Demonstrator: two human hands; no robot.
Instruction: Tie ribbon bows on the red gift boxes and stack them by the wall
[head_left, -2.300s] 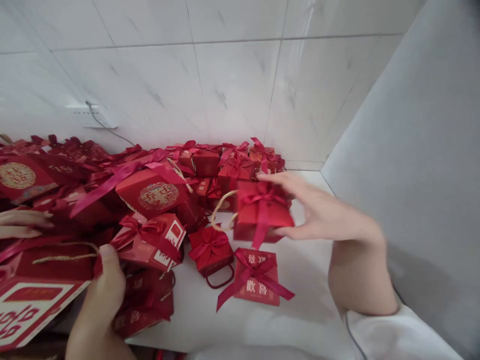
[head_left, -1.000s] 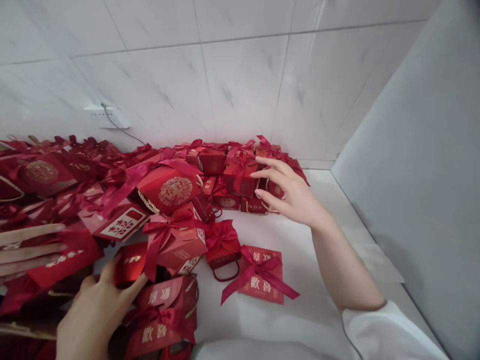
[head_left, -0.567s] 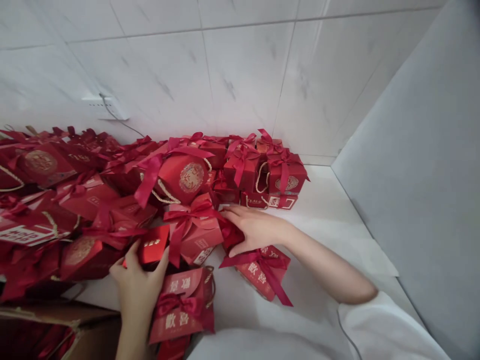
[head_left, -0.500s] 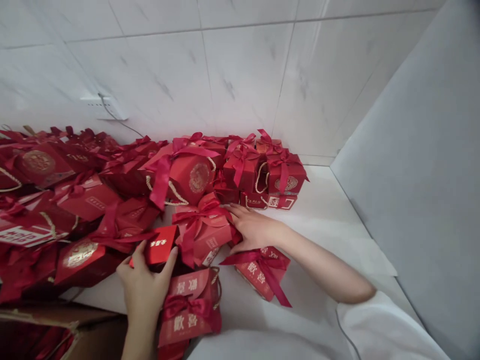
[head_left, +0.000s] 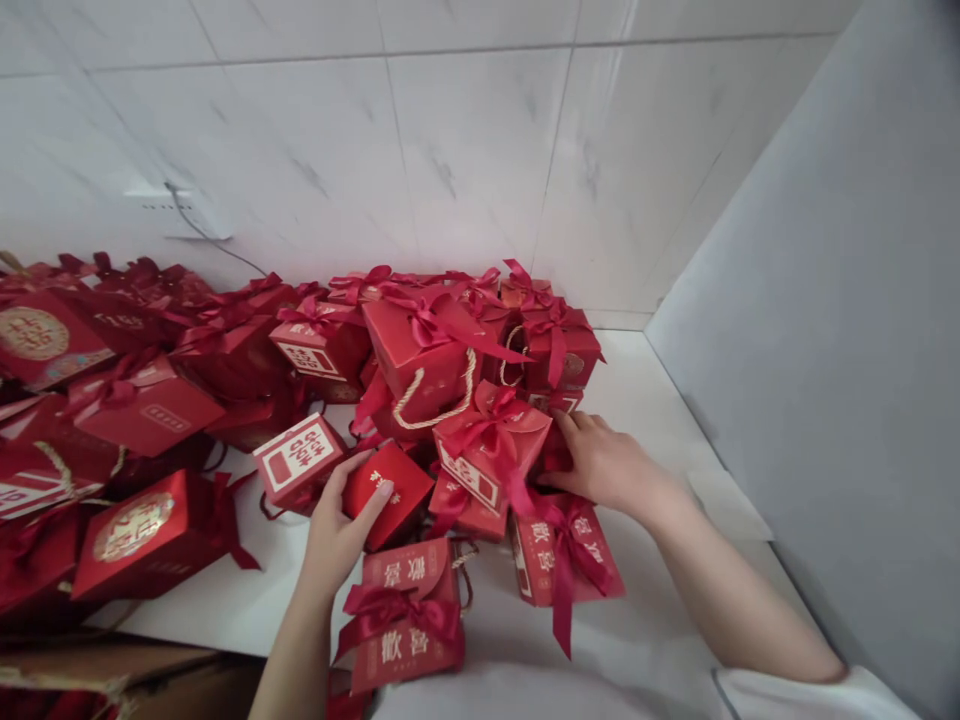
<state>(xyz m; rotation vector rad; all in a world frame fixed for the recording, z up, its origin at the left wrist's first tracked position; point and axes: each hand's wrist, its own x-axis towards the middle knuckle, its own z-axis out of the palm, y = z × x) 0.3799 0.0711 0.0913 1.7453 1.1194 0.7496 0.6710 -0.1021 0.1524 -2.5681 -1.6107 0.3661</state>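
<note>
My left hand (head_left: 341, 525) closes round the left side of a bright red box (head_left: 397, 480) with small gold characters, its thumb on the front. On the right, my right hand (head_left: 611, 468) has thumb and fingertips around the end of a red gift box (head_left: 469, 445) tied with a ribbon bow. That box leans over another red box (head_left: 466, 505). Below my right hand lies a gift box with white characters (head_left: 536, 575). A similar gift box (head_left: 409, 655) lies nearer me, and a box with a white label (head_left: 296, 480) stands left of my left hand.
Red ribboned gift boxes (head_left: 142, 405), some with rope handles, crowd the white tabletop (head_left: 225, 610) on the left and along the tiled wall (head_left: 472, 150). A cardboard carton (head_left: 187, 690) is at the lower left. A grey panel (head_left: 840, 300) bounds the right side.
Both hands have moved to the right with their boxes, which are now tilted and turned. Several boxes behind have shifted right, and the white-labelled box beside my left hand has come into view.
</note>
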